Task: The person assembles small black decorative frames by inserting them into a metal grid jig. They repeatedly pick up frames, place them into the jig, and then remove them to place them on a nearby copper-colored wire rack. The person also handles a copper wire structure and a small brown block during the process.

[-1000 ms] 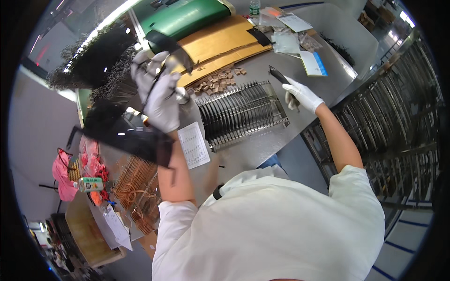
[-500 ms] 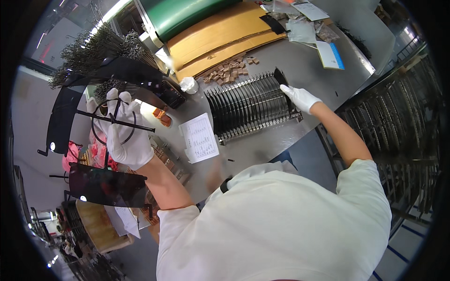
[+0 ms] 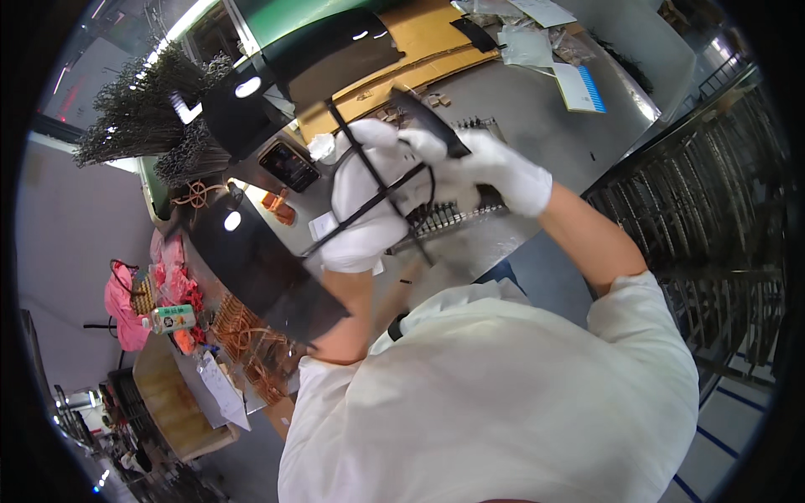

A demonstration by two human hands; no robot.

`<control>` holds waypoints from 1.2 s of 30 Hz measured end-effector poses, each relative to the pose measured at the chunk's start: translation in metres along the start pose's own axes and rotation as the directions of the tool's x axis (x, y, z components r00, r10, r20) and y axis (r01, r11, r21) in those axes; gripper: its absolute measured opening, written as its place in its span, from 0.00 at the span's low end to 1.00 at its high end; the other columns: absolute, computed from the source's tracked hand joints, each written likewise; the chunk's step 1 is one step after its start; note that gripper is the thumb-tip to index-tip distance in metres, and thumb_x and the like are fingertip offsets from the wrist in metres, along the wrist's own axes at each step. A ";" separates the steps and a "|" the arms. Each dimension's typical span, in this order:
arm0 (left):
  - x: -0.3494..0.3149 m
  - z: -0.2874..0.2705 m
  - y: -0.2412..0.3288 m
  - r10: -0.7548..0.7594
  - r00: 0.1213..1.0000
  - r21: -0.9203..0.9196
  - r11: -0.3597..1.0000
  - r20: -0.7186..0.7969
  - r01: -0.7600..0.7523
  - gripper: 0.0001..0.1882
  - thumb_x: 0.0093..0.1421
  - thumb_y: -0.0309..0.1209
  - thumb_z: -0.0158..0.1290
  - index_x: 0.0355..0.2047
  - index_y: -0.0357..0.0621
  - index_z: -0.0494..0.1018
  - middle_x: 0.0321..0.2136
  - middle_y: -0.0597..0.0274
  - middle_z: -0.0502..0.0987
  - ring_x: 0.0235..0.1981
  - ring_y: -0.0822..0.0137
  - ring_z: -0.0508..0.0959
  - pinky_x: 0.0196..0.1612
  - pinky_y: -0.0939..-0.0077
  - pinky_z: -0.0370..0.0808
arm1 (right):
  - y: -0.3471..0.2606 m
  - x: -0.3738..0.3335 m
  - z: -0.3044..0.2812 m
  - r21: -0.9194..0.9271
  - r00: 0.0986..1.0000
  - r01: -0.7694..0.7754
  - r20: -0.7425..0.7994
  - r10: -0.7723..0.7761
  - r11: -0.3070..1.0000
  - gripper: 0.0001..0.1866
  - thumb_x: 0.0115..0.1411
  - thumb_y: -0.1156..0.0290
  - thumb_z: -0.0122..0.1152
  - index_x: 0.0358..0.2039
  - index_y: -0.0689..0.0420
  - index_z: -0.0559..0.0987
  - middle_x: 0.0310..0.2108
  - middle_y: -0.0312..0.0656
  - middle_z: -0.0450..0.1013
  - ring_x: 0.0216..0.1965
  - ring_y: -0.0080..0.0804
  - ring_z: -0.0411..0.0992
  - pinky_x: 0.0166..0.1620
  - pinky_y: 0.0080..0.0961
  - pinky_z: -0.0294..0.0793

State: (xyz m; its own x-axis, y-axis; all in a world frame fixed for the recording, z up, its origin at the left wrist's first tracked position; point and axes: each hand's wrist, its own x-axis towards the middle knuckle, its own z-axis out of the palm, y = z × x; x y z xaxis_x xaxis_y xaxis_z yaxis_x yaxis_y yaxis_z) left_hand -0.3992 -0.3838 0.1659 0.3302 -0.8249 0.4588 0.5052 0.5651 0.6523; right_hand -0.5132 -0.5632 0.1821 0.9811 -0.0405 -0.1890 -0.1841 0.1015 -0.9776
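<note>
My white-gloved left hand point(image 3: 365, 222) is closed round a frame of crossed black rods point(image 3: 345, 130) with a ring. Large, dark, glossy curved panels stand out around the frame: one panel point(image 3: 264, 268) at lower left, another point(image 3: 340, 54) at the top. Beside it my gloved right hand point(image 3: 511, 176) grips a dark curved plate point(image 3: 429, 124), its near end close to the rods. Motion blurs both hands, and whether the plate touches the frame I cannot tell. Behind them the slotted metal rack point(image 3: 449, 216) is mostly hidden.
Brown small blocks point(image 3: 436, 101) and folded cardboard point(image 3: 436, 33) lie at the back of the metal table. A phone point(image 3: 288, 165) and orange tape holder-like object point(image 3: 279, 208) lie left. Bunched black wire hooks point(image 3: 126, 113) stand far left; a metal shelf rack point(image 3: 688, 201) stands right.
My left hand has swung the frame rightward, toward the table's middle. My right hand has left the rack's right end and come left to the frame, now with a dark curved plate in it.
</note>
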 end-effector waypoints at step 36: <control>-0.074 -0.009 -0.004 -0.332 0.937 -0.241 0.923 -0.110 0.299 0.53 0.47 0.65 0.62 0.59 0.33 0.63 0.45 0.40 0.75 0.39 0.49 0.81 0.35 0.64 0.81 | 0.008 0.008 0.017 -0.911 0.844 0.193 -0.035 -0.536 0.364 0.54 0.49 0.60 0.77 0.73 0.58 0.59 0.49 0.58 0.76 0.44 0.53 0.77 0.50 0.38 0.80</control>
State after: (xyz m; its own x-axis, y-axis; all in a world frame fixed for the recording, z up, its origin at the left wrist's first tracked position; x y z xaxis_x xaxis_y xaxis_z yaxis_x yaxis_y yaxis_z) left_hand -0.4185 -0.3249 0.1242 0.2296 -0.9621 0.1471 0.7572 0.2715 0.5941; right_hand -0.5053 -0.5458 0.1743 0.9243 -0.1236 0.3610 0.0688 -0.8767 -0.4762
